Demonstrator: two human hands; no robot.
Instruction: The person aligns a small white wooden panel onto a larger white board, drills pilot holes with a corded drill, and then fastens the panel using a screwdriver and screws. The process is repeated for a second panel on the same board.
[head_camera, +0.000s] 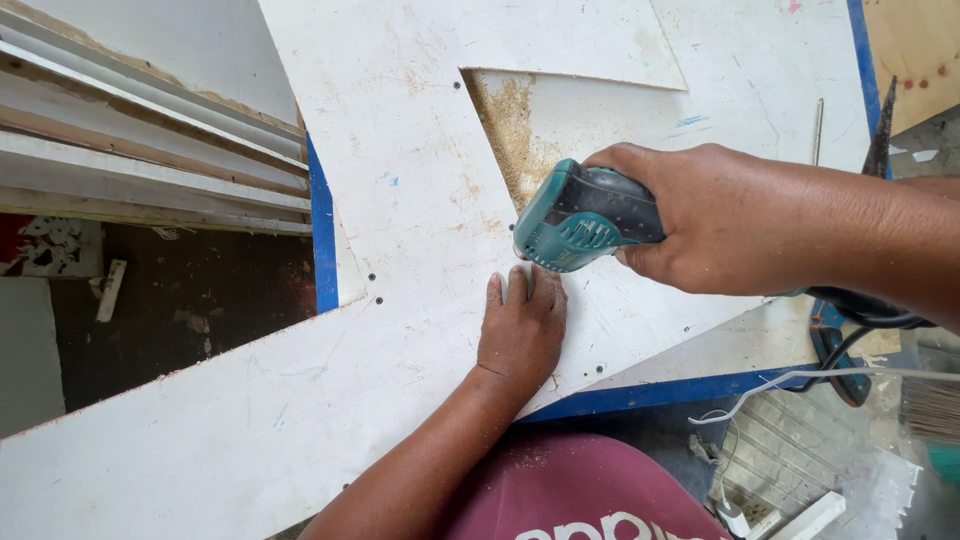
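Note:
My right hand grips a teal and black power tool, held over a white laminate board. The tool's nose points left and down at the board. My left hand lies flat on the board just below the tool, fingers together, pressing the sheet down. A cut-out notch dusted with sawdust opens in the board right above the tool. The tool's working end is hidden beneath its body.
A second white sheet with a blue edge lies under the board. Stacked white strips lean at upper left. A black cord and a white cable trail at lower right beside a brush.

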